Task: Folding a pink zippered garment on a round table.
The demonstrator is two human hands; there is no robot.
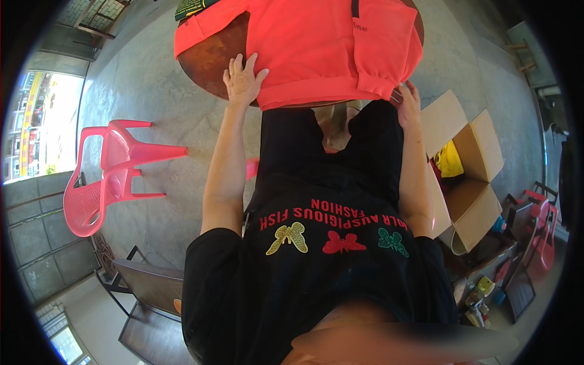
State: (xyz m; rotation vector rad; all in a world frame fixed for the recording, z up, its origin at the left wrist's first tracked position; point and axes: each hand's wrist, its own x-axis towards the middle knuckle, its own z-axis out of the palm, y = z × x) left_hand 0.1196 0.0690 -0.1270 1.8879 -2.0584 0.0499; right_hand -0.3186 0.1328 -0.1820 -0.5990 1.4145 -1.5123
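A coral-red long-sleeved sweatshirt (301, 50) lies spread on a round brown table (214, 59). One sleeve reaches out to the left; the other is folded down over the right side of the body. My left hand (242, 80) rests with fingers apart at the garment's left side, partly on the bare tabletop, thumb on the fabric. At the lower right corner, my right hand (407, 102) is by the cuff and hem at the table edge; its fingertips are partly hidden, so a grip cannot be made out.
A dark green item (191, 7) with yellow lettering lies at the table's far left. An open cardboard box (486, 146) holding yellow and dark red cloth stands to the right. Pink plastic chairs (118, 150) stand left; a dark wooden chair (150, 283) is at lower left.
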